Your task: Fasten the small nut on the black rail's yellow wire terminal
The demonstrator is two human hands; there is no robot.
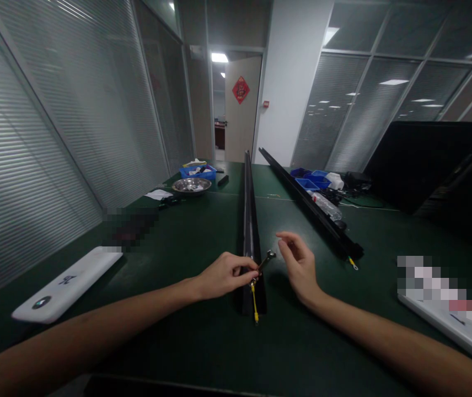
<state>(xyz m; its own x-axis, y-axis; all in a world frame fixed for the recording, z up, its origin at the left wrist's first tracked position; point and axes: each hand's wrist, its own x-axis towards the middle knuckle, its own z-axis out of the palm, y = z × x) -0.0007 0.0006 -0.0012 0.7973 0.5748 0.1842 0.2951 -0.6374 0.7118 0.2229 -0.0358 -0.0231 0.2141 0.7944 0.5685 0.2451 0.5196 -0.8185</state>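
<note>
White plastic at far left: a long case [70, 281] on the green table [203, 347], slanting away, with a dark blurred patch [130, 226] just beyond its far end. Next, farther back, a sheet of white paper [159, 194], then a shiny metal bowl [192, 190] with small pieces inside, and a blue basket [205, 175] behind it, near a small black block [223, 180].

In the middle, grasps a small wrench [266, 261] in the left hand [225, 274], pinched between thumb and fingers over the near part of a long black bar [248, 220]. Wrench tilted up to the right, lower end hidden at the fingertips. Just below, a yellow wire [255, 303] at the bar's near end.

Holds nothing in the right hand [301, 268], thumb and fingers parted and loosely curled, near the wrench but apart from it. Beyond, a second black bar [308, 205] lying aslant, a ring-tipped wire [352, 263] at its near end; beside it blue trays [312, 181] and a clear bottle [327, 207]. At far right, a large black panel [418, 160] and another white case [446, 326], partly blurred.
</note>
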